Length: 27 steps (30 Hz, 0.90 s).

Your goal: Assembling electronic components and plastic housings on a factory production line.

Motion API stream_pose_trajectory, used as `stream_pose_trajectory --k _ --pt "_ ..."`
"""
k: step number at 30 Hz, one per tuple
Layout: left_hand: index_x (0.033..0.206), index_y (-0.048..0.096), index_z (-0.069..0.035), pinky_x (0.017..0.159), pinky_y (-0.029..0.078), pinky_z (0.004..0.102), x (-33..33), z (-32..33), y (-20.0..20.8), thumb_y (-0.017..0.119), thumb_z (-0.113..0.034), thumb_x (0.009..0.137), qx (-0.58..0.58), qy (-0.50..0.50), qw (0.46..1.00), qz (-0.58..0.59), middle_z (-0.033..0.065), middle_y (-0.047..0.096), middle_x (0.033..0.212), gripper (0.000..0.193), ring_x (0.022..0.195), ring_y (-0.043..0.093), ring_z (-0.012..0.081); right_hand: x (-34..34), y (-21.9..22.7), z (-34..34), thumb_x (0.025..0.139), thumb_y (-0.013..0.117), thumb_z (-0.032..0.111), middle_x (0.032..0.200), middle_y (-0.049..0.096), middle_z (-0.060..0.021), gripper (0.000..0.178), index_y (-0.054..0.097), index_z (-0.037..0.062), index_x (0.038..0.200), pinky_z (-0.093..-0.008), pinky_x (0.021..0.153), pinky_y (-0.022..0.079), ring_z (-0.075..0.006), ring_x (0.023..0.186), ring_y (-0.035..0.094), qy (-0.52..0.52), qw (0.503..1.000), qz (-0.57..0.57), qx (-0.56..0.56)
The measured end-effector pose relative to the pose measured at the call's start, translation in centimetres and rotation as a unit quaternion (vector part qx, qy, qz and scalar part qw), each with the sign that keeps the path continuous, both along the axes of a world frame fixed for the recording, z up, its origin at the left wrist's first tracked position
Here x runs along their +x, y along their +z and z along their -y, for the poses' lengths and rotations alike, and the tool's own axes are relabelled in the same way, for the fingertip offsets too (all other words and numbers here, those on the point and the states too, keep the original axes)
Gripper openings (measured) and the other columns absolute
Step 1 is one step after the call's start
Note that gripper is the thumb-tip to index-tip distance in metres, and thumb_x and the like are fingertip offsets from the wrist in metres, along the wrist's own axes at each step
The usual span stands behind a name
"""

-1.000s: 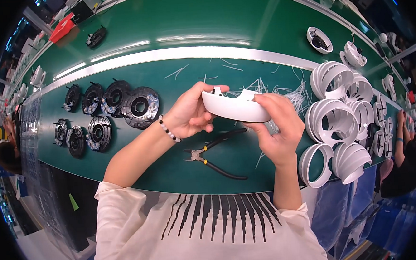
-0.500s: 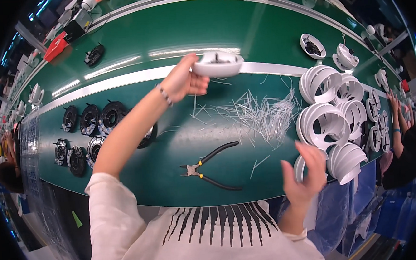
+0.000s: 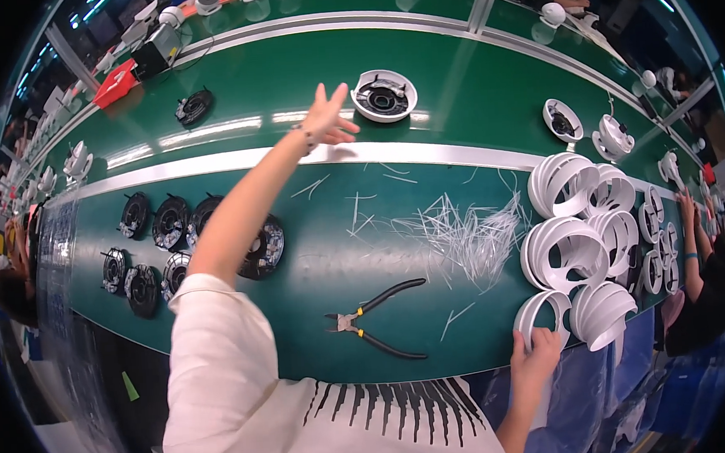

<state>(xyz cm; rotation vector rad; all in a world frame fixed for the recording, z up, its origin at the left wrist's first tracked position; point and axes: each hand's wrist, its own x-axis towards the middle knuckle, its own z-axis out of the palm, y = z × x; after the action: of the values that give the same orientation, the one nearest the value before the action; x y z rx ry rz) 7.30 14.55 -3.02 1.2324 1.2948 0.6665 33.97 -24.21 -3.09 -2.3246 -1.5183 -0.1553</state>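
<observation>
My left hand (image 3: 329, 121) is stretched out over the far green strip, fingers spread, with nothing in it. Just beyond its fingertips rests a round white housing (image 3: 405, 93) with a black ring-shaped part inside, not touched by the hand. At the near right, my right hand (image 3: 538, 354) has its fingers closed on the near edge of a white ring-shaped shell (image 3: 530, 315). That shell sits beside stacks of similar white shells (image 3: 563, 256). Diagonal cutters (image 3: 348, 320) with black handles lie apart on the green table between my arms.
A loose heap of thin white strips (image 3: 473, 240) covers the table's middle right. Several round black parts (image 3: 169, 224) stand at the left, partly behind my forearm. A pale rail (image 3: 246, 160) divides table and far strip. Another black part (image 3: 195, 108) and a red tray (image 3: 115, 84) are farther left.
The white housing has left my left hand and now rests on the far strip; the fingers have spread. My right hand has lowered onto a white shell. The view has shifted slightly.
</observation>
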Motion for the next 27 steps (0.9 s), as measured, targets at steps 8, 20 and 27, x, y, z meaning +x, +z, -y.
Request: stream_pose_trajectory --k 8,20,27 --pt "0.121 0.045 -0.008 0.074 0.046 0.0282 -16.8 7.7 3.7 0.061 -0.010 0.074 0.248 -0.130 0.921 -0.270 0.0070 0.060 0.097 0.049 0.088 0.056 0.0148 -1.4 4.9 -0.6 0.055 0.073 0.004 0.067 0.054 -0.0084 0.020 0.057 0.0014 0.067 -0.0347 0.058 0.038 -0.0275 0.065 0.047 0.094 0.993 0.003 0.067" --pt "0.100 0.053 -0.006 0.094 0.029 0.0480 -14.5 13.5 0.9 0.070 -0.013 0.063 0.306 -0.189 0.860 -0.362 0.0093 0.058 0.094 0.041 0.094 0.053 0.0275 -11.0 1.2 -8.2 0.059 0.056 0.008 0.074 0.049 -0.0020 0.019 0.059 0.0033 0.077 -0.0288 0.061 0.035 -0.0174 0.072 0.045 0.563 0.826 -0.041 0.011" --pt "0.094 0.054 0.003 0.070 0.047 0.0247 -10.7 13.3 0.7 0.068 -0.004 0.068 0.248 -0.085 0.958 -0.120 0.0090 0.062 0.083 0.030 0.076 0.059 0.0116 -11.0 3.0 -9.1 0.047 0.076 0.035 0.121 0.038 -0.0157 0.073 0.050 0.0051 0.109 -0.0500 0.084 0.030 -0.0337 0.108 0.037 0.475 0.874 -0.072 -0.072"
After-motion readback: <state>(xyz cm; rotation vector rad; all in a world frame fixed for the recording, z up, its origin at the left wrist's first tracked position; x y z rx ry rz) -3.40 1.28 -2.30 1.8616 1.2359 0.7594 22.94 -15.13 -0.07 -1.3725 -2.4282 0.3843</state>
